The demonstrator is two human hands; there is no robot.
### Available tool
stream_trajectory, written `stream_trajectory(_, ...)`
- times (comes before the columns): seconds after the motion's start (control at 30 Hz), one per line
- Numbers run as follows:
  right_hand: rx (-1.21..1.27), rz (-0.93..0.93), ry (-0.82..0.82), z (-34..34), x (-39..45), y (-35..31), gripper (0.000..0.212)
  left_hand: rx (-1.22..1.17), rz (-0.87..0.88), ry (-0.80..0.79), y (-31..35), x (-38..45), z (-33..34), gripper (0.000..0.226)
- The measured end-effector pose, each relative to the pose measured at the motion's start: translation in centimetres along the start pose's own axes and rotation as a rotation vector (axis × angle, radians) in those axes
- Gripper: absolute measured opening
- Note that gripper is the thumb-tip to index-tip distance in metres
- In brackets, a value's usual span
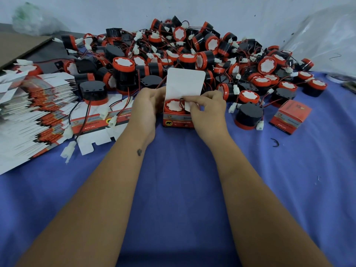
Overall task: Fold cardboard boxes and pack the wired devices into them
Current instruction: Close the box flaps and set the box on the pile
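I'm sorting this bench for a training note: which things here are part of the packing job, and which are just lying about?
Part of the job:
- open box with a device inside, held by left hand and right hand
- pile of wired devices
- stack of flat boxes
- closed box

Lying about:
- brown cardboard sheet
- plastic bag
- clear plastic sheet

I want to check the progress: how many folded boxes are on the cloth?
2. One open box stands at the centre between the left hand and right hand, with a device inside. One closed box sits to the right. Others may be hidden.
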State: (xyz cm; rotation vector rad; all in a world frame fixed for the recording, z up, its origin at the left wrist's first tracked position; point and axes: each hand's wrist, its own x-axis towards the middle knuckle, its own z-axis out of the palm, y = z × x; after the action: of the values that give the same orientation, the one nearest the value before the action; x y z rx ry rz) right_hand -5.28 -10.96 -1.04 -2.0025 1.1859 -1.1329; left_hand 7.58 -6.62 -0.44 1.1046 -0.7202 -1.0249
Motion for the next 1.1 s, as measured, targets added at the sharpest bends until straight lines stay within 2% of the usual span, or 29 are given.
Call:
stream_trajectory(0.03,0.023,0.014,-0.002,-0.1,0.0,0.0,0.022,0.064,-0.006,0.031,0.0,0.3,-0.1,0.030)
stream_trajectory(0.1,0.124,0.059,0.012,-0.2,-0.1,-0.1,0.022,0.207,0.095,0.033,-0.6,0.1,-0.1,0.030)
stream_trajectory(0.23,0.327,0.079,0.008,-0.7,-0.3,-0.3,0.050,0.402,0.289,0.100,-1.4,-0.2,-0.1,0.034)
stream_trajectory(0.37,0.194,-0.014,-0.035,-1.3,-0.1,0.0,0.027,0.595,0.457,0.184,-1.2,-0.5,-0.4,0.028)
stream_trajectory(0.43,0.257,0.039,-0.063,-1.5,-0.1,0.1,0.035,0.587,0.386,0.188,-1.2,-0.5,-0.5,0.030)
stream_trajectory(0.5,0.459,0.161,-0.104,-2.0,0.1,0.1,0.041,0.360,0.210,0.191,-0.7,-0.3,-0.6,0.036)
stream_trajectory(0.57,0.616,0.254,-0.153,-2.3,0.2,0.3,0.030,0.142,0.077,0.169,-0.3,-0.2,-0.9,0.023)
stream_trajectory(0.6,0.605,0.260,-0.197,-2.5,0.3,0.5,0.023,0.167,0.074,0.141,-0.2,-0.3,-1.0,0.019)
stream_trajectory(0.63,0.514,0.224,-0.252,-2.6,0.2,0.7,0.023,0.290,0.108,0.099,-0.2,-0.4,-1.2,0.020)
stream_trajectory(0.7,0.273,0.082,-0.339,-2.6,-0.1,1.2,0.038,0.617,0.263,0.030,-0.7,-0.7,-1.4,0.028)
stream_trajectory(0.73,0.211,0.044,-0.350,-2.5,-0.1,1.4,0.044,0.696,0.319,0.021,-0.8,-0.9,-1.3,0.029)
stream_trajectory(0.8,0.199,0.019,-0.327,-2.4,-0.1,1.4,0.046,0.717,0.362,0.028,-0.9,-1.0,-1.3,0.030)
stream_trajectory(0.97,0.090,-0.052,-0.184,-2.0,0.0,1.6,0.041,0.788,0.339,-0.066,-0.7,-1.2,-1.5,0.043)
stream_trajectory(1.1,0.078,-0.071,-0.113,-1.9,0.1,1.5,0.033,0.778,0.371,-0.032,-0.8,-1.2,-1.3,0.036)
